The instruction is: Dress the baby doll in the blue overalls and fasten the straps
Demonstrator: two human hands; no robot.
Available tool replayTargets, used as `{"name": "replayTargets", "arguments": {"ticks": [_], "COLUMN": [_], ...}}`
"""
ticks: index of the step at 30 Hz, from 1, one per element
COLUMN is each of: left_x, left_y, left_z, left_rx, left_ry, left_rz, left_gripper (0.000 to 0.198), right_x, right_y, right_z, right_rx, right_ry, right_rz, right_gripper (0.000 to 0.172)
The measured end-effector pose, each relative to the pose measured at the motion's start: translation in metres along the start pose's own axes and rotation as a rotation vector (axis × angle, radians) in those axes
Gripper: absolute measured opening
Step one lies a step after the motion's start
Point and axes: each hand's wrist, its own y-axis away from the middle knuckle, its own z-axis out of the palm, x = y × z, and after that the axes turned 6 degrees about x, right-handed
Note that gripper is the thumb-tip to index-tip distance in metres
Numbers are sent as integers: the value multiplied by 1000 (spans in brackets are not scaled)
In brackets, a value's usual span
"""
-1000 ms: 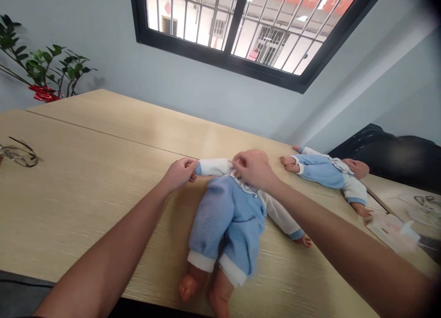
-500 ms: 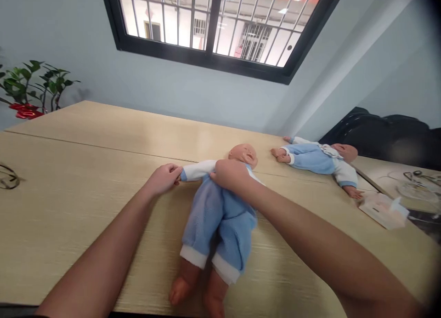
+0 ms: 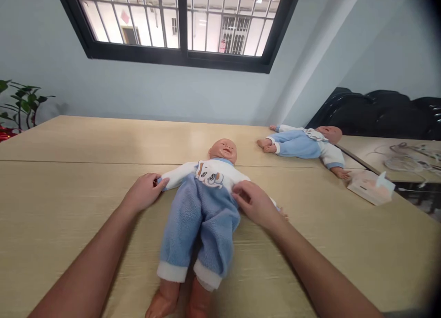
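Observation:
A baby doll (image 3: 220,210) lies on its back on the wooden table, head toward the window and feet toward me. It wears a white top with a cartoon face and fleecy blue trousers with white cuffs. My left hand (image 3: 146,191) is closed round the blue cuff at the end of the doll's outstretched arm, hiding the doll's hand there. At the doll's other side, my right hand (image 3: 257,203) has its fingers curled in a pinch on the clothing near the waist. The doll's other hand shows just past my right wrist.
Farther back on the right lies a second doll (image 3: 298,143) in similar clothes. Near its hand stands a tissue box (image 3: 370,188). Tangled clear tubing (image 3: 409,158) rests on another table (image 3: 365,145), before black chairs (image 3: 375,111). A plant (image 3: 25,102) stands far left.
My right hand has moved from the doll's chest to its side, uncovering the cartoon face on the top. My left hand stays at the cuff. The camera view has shifted.

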Motion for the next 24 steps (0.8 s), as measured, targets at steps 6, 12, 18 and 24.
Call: {"name": "replayTargets", "arguments": {"ticks": [6,12,18,24], "left_x": [14,124,192,194], "left_y": [4,-4,-34,-38], "left_z": [-4,-14,9,12], "left_rx": [218,291,-199,-285], "left_ry": [-39,-4,-24,-74], "left_rz": [19,504,740,681], "left_gripper": [43,25,25,15], "right_x": [-8,-3,1,0], "right_y": [12,20,17,18], "right_z": [6,6,2,7], "right_rx": [30,68,17,204], "right_ry": [-157,-387,-711,-601], "right_rz": [-67,168,282,276], "right_gripper": [5,18,24,20]}}
